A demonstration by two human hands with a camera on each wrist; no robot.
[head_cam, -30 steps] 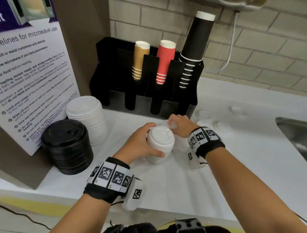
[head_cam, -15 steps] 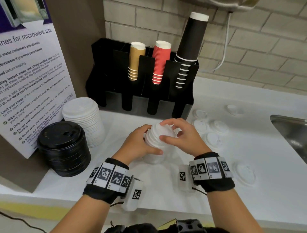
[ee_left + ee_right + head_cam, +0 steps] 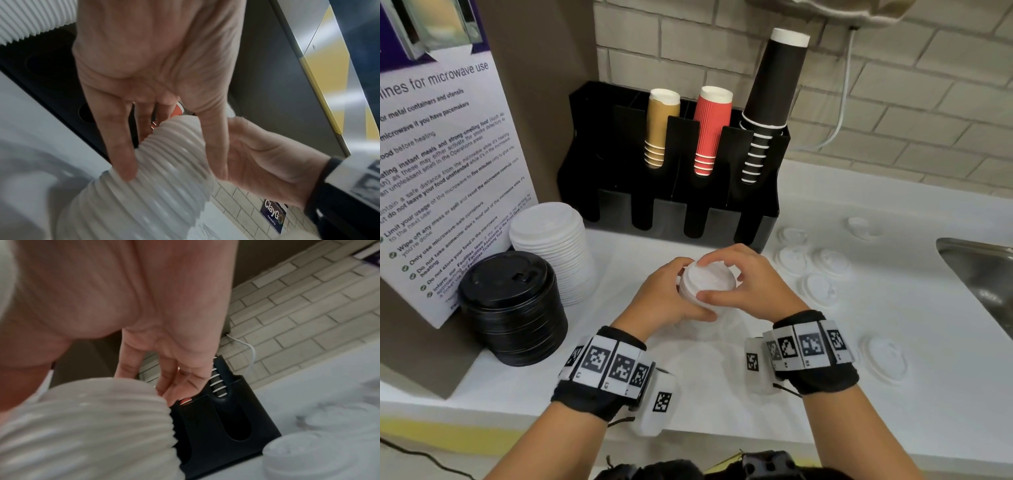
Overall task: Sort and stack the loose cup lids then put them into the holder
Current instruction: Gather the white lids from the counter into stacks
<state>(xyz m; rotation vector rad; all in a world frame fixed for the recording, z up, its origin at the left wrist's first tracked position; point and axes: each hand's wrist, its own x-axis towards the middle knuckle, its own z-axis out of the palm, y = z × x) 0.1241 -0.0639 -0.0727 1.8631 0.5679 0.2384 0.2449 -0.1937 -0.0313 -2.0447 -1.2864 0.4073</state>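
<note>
Two hands meet at a small stack of white lids [image 3: 707, 291] in the middle of the white counter [image 3: 825, 377], in front of the black holder [image 3: 671, 212]. The left hand [image 3: 664, 298] wraps its curled fingers round the ribbed side, probably to keep the column steady, while the right hand [image 3: 746, 284] pinches the top lid between thumb and fingertips, seemingly seating it squarely. The stack looks like a tight column of nested rims, slightly tapered, with a domed top. Several loose white lids [image 3: 820, 286] lie flat to the right, apart from it, so sorting appears unfinished.
</note>
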